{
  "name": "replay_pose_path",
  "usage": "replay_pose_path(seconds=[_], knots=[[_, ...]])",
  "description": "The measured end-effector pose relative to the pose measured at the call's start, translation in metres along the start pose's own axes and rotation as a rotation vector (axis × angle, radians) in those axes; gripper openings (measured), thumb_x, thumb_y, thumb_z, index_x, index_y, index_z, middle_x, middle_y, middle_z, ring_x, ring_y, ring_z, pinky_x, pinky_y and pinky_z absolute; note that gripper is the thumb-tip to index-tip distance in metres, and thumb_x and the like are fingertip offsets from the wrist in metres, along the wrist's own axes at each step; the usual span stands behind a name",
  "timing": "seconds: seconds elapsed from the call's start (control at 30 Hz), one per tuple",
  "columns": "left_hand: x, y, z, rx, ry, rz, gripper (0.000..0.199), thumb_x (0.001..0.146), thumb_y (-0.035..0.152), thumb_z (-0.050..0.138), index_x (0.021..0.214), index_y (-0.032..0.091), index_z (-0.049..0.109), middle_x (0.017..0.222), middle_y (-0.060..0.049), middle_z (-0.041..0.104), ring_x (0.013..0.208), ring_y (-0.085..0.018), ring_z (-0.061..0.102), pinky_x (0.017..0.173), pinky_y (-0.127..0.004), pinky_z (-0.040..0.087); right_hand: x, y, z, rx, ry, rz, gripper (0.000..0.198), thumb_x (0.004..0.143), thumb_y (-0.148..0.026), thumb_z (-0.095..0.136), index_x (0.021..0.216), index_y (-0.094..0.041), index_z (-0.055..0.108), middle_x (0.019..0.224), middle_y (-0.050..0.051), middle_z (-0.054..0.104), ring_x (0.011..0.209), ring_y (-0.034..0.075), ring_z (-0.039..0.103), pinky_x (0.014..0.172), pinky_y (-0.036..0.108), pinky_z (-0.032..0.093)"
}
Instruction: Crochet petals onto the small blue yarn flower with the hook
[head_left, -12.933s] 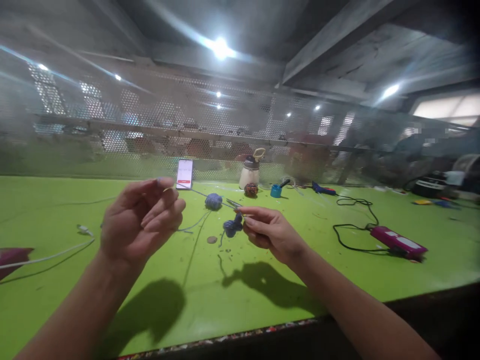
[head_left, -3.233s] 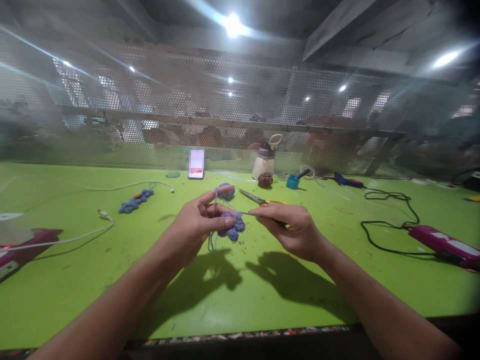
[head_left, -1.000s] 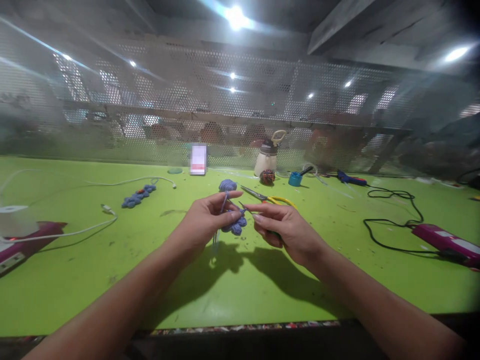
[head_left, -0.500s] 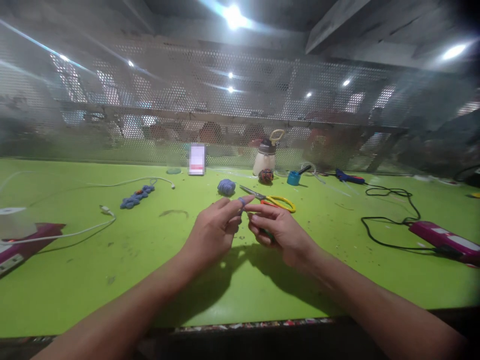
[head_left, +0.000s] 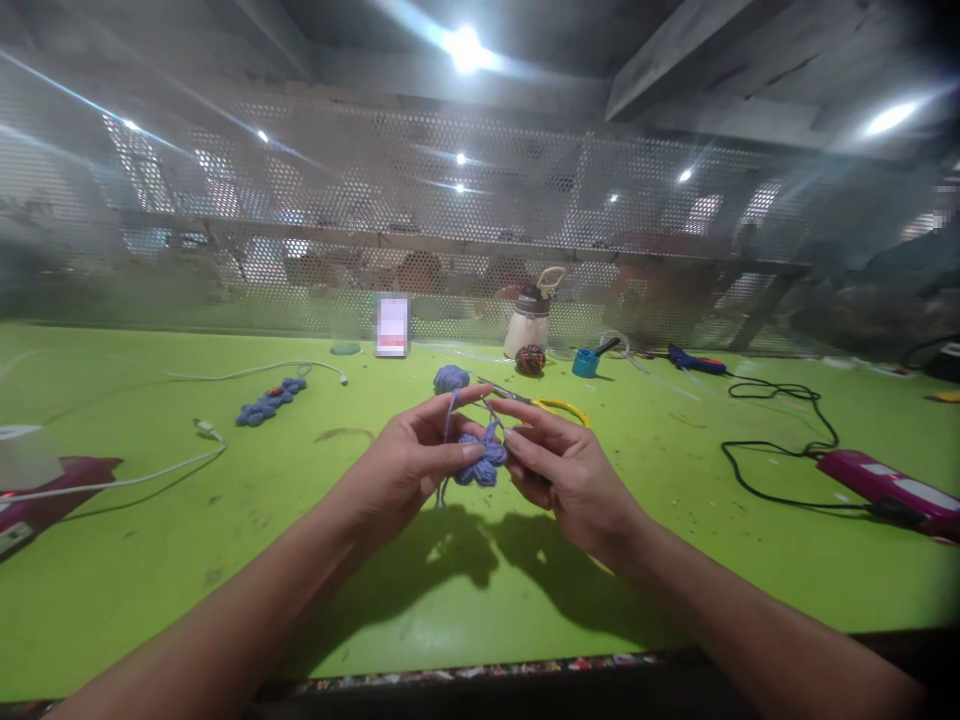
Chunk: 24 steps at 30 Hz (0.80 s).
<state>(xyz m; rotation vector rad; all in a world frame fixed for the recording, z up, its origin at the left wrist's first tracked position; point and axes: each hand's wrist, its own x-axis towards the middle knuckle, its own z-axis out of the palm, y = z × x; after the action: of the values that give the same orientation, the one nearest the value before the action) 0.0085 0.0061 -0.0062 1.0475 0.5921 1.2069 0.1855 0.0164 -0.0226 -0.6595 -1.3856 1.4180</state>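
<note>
A small purple-blue crochet piece (head_left: 484, 462) with puffy petals is pinched between the thumb and fingers of my left hand (head_left: 409, 445). Yarn runs over that hand's raised index finger, and a loose strand hangs below. My right hand (head_left: 566, 455) is closed close beside the piece around a crochet hook, mostly hidden by the fingers; its tip meets the yarn loop. Just beyond the fingertips lies a ball of purple-blue yarn (head_left: 451, 379). Yellow-handled scissors (head_left: 566, 408) lie behind my right hand, partly covered by it.
A blue crocheted strip (head_left: 271, 402) and white cable (head_left: 255, 372) lie left. Toward the back stand a phone (head_left: 392, 326), bottle (head_left: 527, 328), dark multicoloured yarn ball (head_left: 530, 360) and blue pot (head_left: 585, 362). A glue gun (head_left: 696, 361) and purple power strip (head_left: 889, 485) are right.
My left hand has turned, bringing the crochet piece into view, and its index finger has lifted the yarn. My right hand stays close beside it. The view has tilted slightly.
</note>
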Motion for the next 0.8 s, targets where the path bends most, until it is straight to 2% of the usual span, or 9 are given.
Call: replay_pose_path(seconds=[0.2,0.6,0.8], knots=[[-0.002,0.01,-0.002,0.019,-0.023,-0.073,0.056,0.061,0.003,0.08,0.115,0.019,0.071,0.079,-0.002,0.068,0.07,-0.012,0.061,0.068,-0.024,0.046,0.001,-0.003,-0.006,-0.071,-0.084,-0.022,0.032,0.084,-0.029,0.067,0.115,-0.024,0.072,0.051,-0.009,0.031,0.044,0.006,0.023,0.041,0.023,0.016],[0.001,0.014,-0.012,0.139,-0.015,-0.057,0.034,0.066,0.01,0.08,0.098,0.018,0.077,0.083,-0.004,0.073,0.076,-0.014,0.063,0.076,-0.029,0.046,0.001,-0.01,-0.011,-0.178,-0.085,-0.082,0.029,0.082,-0.025,0.066,0.109,-0.022,0.075,0.051,-0.007,0.034,0.045,0.007,0.026,0.041,0.023,0.017],[0.0,0.015,-0.012,0.149,-0.002,-0.078,0.035,0.066,0.011,0.079,0.1,0.018,0.078,0.083,-0.004,0.073,0.077,-0.015,0.062,0.079,-0.029,0.044,0.004,-0.016,-0.017,-0.24,-0.164,-0.04,0.029,0.082,-0.024,0.065,0.109,-0.02,0.075,0.051,-0.007,0.033,0.046,0.007,0.026,0.042,0.023,0.017]])
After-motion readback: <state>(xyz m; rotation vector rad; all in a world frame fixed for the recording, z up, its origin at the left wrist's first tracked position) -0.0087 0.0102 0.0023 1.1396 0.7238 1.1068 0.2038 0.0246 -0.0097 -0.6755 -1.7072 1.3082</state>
